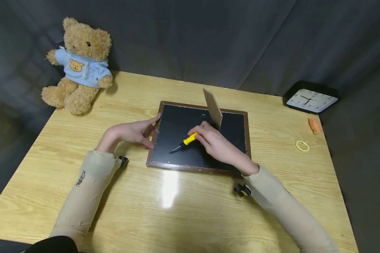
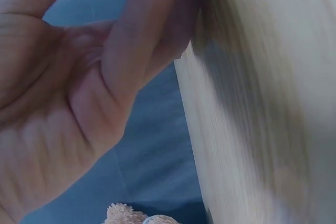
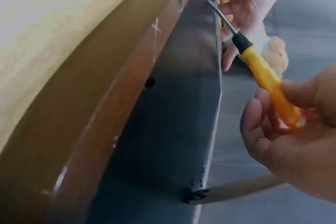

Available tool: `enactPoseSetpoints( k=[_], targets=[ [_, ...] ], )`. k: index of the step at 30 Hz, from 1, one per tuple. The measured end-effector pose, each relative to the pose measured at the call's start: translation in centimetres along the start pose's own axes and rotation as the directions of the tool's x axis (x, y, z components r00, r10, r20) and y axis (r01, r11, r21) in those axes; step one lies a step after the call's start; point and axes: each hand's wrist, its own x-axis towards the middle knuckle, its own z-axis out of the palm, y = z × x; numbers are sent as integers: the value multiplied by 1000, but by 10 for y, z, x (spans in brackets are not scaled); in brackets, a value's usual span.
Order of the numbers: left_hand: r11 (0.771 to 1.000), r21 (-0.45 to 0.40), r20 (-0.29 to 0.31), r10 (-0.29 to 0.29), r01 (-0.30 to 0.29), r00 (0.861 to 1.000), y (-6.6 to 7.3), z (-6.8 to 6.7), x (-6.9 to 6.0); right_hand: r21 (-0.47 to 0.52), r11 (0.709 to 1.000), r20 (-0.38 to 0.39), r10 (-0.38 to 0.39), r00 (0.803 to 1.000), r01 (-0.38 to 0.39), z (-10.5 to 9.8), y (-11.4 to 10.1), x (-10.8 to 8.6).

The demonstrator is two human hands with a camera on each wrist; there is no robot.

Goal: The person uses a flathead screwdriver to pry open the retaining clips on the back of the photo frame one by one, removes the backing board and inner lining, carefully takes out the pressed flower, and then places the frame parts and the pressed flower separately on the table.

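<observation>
A brown picture frame (image 1: 198,171) lies with its black back panel (image 1: 180,119) facing up. From that panel stands a brown support leg (image 1: 213,107), raised upright. My right hand (image 1: 213,140) holds a yellow-handled screwdriver (image 1: 190,139) over the panel, its shaft slanting down to the left. Whether the tip touches the panel, I cannot tell. My left hand (image 1: 131,131) has its thumb and a finger spread apart, touching the left edge of the frame. The right wrist view shows the screwdriver handle (image 3: 270,85) between thumb and fingers.
A teddy bear (image 1: 82,70) in a blue hoodie sits at the back left. At the right are a black clock (image 1: 311,98), a small orange object (image 1: 314,125) and a pale yellow ring (image 1: 302,146). Dark curtains (image 1: 183,38) hang behind the wooden table (image 1: 133,207).
</observation>
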Motion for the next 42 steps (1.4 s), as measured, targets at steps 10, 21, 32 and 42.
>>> enactPoseSetpoints(
  k=[10, 21, 32, 42],
  targets=[
    [989, 146, -32, 19, -14, 999, 4, 4, 3, 344, 928, -151, 207, 967, -145, 6, 3, 17],
    [991, 131, -37, -11, 16, 999, 6, 5, 2, 656, 749, -245, 323, 914, -89, 19, -6, 39],
    [989, 142, -39, -27, 32, 999, 10, 4, 3, 520, 841, -230, 307, 924, -150, 30, -6, 55],
    [995, 17, -20, -98, 99, 995, 11, 7, 4, 467, 867, -171, 282, 944, -175, 37, -6, 61]
  ],
)
